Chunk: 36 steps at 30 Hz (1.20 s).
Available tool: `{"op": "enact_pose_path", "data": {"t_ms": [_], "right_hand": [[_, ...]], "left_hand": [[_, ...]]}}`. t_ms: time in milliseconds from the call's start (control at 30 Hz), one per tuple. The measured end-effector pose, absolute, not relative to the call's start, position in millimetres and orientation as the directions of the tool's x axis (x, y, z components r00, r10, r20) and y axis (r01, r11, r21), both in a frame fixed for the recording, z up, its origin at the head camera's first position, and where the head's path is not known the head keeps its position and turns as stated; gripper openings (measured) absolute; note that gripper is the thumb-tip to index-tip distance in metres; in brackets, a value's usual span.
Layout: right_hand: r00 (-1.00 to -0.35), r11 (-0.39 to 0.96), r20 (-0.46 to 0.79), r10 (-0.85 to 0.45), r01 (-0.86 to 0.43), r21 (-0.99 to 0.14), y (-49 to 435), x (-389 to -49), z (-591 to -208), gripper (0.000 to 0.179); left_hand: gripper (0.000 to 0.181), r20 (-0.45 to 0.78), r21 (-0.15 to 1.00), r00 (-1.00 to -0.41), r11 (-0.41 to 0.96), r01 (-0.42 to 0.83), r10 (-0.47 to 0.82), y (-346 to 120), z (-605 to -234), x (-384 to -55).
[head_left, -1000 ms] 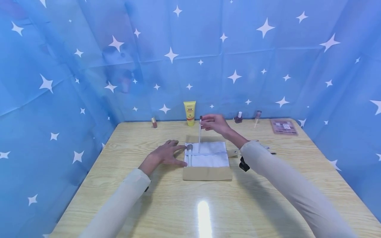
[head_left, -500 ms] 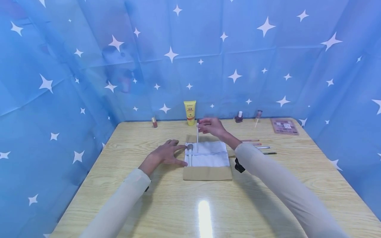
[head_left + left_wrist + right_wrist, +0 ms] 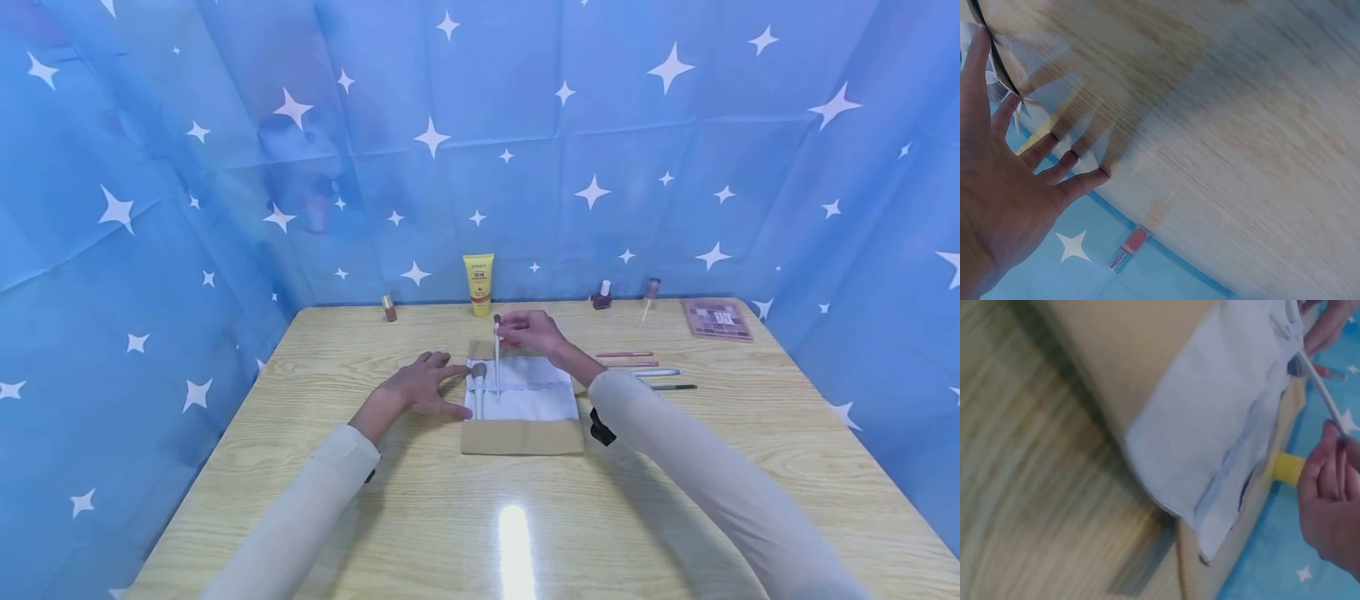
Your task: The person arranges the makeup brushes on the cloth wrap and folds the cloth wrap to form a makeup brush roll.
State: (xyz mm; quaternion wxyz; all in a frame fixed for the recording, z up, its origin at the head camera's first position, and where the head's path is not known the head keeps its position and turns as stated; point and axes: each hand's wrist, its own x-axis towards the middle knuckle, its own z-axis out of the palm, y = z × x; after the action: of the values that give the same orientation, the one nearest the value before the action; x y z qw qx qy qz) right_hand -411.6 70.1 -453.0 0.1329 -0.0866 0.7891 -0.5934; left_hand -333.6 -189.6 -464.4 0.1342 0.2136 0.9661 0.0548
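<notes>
A tan brush roll (image 3: 522,437) with a white pocketed lining (image 3: 540,404) lies unfolded on the table. One makeup brush (image 3: 479,385) with a grey fluffy head sits along its left side. My right hand (image 3: 534,332) pinches a second, slimmer makeup brush (image 3: 497,358) near its dark head and holds it upright, pale handle pointing down, the lower end over the pocket. In the right wrist view that pale handle (image 3: 1321,387) runs to the lining. My left hand (image 3: 423,385) is spread on the table, thumb and forefinger at the roll's left edge.
Several slim brushes (image 3: 660,372) lie right of the roll. Along the back stand a yellow tube (image 3: 479,285), a small gold-capped bottle (image 3: 388,309), a dark nail polish bottle (image 3: 602,296) and a lip gloss wand (image 3: 650,298). A palette (image 3: 716,320) lies at back right. A blue star curtain surrounds the table.
My right hand has come down and slightly left with the slim brush, whose lower end now sits further down over the white pocket. The left hand has stayed in place.
</notes>
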Motion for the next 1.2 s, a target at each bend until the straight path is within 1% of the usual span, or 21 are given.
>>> {"op": "enact_pose_path", "data": {"t_ms": [100, 233, 467, 767, 1033, 1200], "right_hand": [[-0.947, 0.270, -0.132, -0.294, 0.050, -0.961, 71, -410, -457, 0.038], [-0.941, 0.289, -0.127, -0.313, 0.033, -0.957, 73, -408, -464, 0.039], [-0.936, 0.366, -0.137, -0.324, 0.010, -0.931, 76, -401, -470, 0.037], [-0.920, 0.381, -0.156, -0.360, 0.007, -0.925, 80, -391, -471, 0.035], [-0.896, 0.458, -0.186, -0.403, -0.022, -0.889, 80, -385, -478, 0.028], [-0.893, 0.472, -0.195, -0.406, -0.022, -0.881, 80, -380, -480, 0.027]], "left_hand": [[0.093, -0.239, 0.160, -0.873, 0.904, 0.397, 0.426, -189, -464, -334], [0.092, -0.234, 0.165, -0.874, 0.903, 0.396, 0.426, -190, -464, -333], [0.092, -0.229, 0.174, -0.874, 0.902, 0.396, 0.428, -190, -464, -333], [0.092, -0.233, 0.171, -0.876, 0.905, 0.390, 0.422, -190, -464, -333], [0.092, -0.232, 0.168, -0.874, 0.902, 0.398, 0.428, -190, -465, -333], [0.092, -0.232, 0.168, -0.875, 0.904, 0.393, 0.424, -190, -464, -333]]}}
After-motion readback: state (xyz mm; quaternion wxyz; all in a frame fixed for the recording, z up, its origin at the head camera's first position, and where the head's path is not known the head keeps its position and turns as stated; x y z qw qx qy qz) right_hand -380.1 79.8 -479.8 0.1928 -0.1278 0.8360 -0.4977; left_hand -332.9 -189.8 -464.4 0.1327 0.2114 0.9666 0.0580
